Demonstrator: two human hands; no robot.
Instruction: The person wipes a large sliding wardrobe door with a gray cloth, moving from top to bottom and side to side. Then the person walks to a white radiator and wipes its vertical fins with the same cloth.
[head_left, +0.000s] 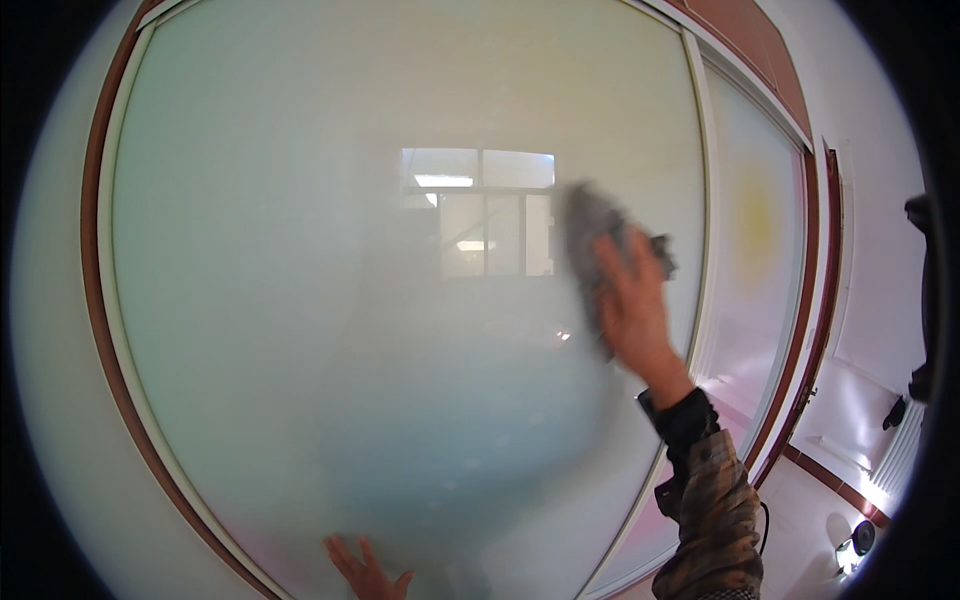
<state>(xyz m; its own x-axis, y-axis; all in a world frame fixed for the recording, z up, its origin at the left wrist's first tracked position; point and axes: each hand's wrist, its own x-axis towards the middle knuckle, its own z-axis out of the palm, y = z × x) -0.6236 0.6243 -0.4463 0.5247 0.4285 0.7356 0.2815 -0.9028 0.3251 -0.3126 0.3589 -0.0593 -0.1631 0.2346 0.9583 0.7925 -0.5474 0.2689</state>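
A large frosted glass panel (300, 300) in a pale frame fills most of the view and mirrors a window and ceiling lights. With fingers spread over it, my right hand (637, 307) presses a grey cloth (589, 225) against the glass, towards the panel's right side. The cloth is blurred and bunches out past the fingers. Low in the view, my left hand (369, 571) is at the glass with its fingers apart and nothing in it; its wrist is cut off by the picture's bottom edge.
Right of the pale upright frame (705, 187) stands a second frosted panel (754, 225) with a yellow patch. Reddish-brown trim (91, 277) borders the opening. Farther right are a white radiator (898, 446) and a lit lamp (851, 555) on the tiled floor (795, 517).
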